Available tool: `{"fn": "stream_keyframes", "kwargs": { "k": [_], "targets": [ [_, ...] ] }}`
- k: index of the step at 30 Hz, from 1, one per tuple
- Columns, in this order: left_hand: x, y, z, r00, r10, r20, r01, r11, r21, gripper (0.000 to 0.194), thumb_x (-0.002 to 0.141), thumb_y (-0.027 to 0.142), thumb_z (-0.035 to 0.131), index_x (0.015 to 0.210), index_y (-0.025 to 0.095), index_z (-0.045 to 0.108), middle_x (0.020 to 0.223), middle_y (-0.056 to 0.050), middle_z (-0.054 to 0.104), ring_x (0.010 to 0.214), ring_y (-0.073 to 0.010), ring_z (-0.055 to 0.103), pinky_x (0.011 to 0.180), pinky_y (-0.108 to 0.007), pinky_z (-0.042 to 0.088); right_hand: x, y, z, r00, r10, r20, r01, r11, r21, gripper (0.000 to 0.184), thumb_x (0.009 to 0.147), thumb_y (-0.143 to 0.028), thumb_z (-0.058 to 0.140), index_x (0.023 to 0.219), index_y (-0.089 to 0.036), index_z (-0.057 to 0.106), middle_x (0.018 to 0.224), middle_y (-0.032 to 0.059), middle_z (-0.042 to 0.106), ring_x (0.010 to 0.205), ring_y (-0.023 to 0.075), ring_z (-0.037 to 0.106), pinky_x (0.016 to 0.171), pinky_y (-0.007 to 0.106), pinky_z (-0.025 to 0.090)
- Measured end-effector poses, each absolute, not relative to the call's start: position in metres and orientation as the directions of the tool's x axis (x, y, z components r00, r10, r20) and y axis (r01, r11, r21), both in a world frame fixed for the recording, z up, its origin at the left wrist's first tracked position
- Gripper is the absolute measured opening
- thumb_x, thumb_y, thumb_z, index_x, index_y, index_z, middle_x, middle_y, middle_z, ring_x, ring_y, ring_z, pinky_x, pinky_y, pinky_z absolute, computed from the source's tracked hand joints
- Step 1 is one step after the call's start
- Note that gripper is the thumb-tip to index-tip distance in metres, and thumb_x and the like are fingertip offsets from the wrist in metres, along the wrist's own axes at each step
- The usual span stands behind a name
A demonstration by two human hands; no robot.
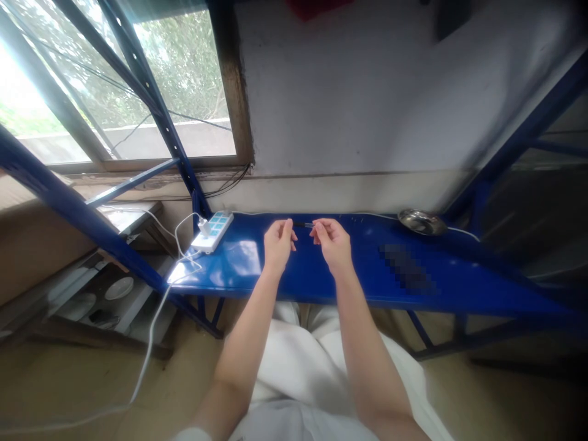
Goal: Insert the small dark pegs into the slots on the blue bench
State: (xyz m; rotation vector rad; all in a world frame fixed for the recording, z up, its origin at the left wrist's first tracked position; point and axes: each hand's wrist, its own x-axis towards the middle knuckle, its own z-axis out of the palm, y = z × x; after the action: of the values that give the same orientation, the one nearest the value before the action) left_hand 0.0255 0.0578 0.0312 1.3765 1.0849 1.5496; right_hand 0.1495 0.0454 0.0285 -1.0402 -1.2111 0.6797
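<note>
"While our two hands are together over the bench, what do we have in them?"

"One slim, pen-like rod, level between them. Our left hand pinches its dark end, and our right hand pinches the paler one."

"One piece or two?"

"We can't tell; our fingers hide both ends."

"So how far along are we?"

"We'd judge the picking up done — the rod is clear of the blue bench, gripped from both sides. Whether anything is left to do with it, we can't say."

"And around it, counting outward?"

"Small bits near the back edge, too tiny for us to count. To our left, one white power strip with one plug that we can make out. To our right, one dark, blurred-out thing, and one shiny metal dish behind it."

"Farther off?"

"One clear white plate on the low shelf, perhaps another beside it — too hazy for us to be sure."
</note>
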Motion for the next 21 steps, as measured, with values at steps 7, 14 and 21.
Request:
{"fn": "stream_keyframes", "kwargs": {
  "k": [7,14,21],
  "targets": [
    [0.02,0.06,0.027,-0.069,0.959,0.276,0.019,-0.275,0.961,0.038,0.075,0.052,0.055,0.076,0.014,0.057,0.059,0.001,0.055,0.04,-0.004,0.045,0.039,-0.016,0.035,0.151,0.052,0.02,0.424,0.808,0.409,0.077,0.418,-0.905,0.034,0.079,-0.047,0.051,0.089,-0.016,0.059,0.076,0.0051,0.065,0.062,0.0113,0.056,0.061,0.025,0.046],
    [0.031,0.064,0.022,-0.091,0.95,0.298,-0.062,-0.304,0.951,0.032,0.075,0.045,0.058,0.08,0.013,0.058,0.064,0.0,0.059,0.039,-0.0037,0.046,0.039,-0.017,0.036,0.135,0.055,0.018,0.271,0.862,0.429,0.154,0.401,-0.903,0.032,0.078,-0.045,0.055,0.092,-0.017,0.063,0.09,0.0084,0.068,0.078,0.017,0.063,0.071,0.03,0.049],
    [0.029,0.069,0.017,-0.123,0.942,0.314,-0.059,-0.323,0.945,0.031,0.075,0.043,0.058,0.084,0.013,0.061,0.064,0.001,0.056,0.041,-0.0037,0.046,0.04,-0.016,0.037,0.135,0.061,0.01,0.094,0.925,0.369,0.189,0.347,-0.919,0.032,0.078,-0.043,0.053,0.091,-0.016,0.064,0.083,0.0068,0.067,0.07,0.016,0.062,0.066,0.03,0.049]
  ]
}}
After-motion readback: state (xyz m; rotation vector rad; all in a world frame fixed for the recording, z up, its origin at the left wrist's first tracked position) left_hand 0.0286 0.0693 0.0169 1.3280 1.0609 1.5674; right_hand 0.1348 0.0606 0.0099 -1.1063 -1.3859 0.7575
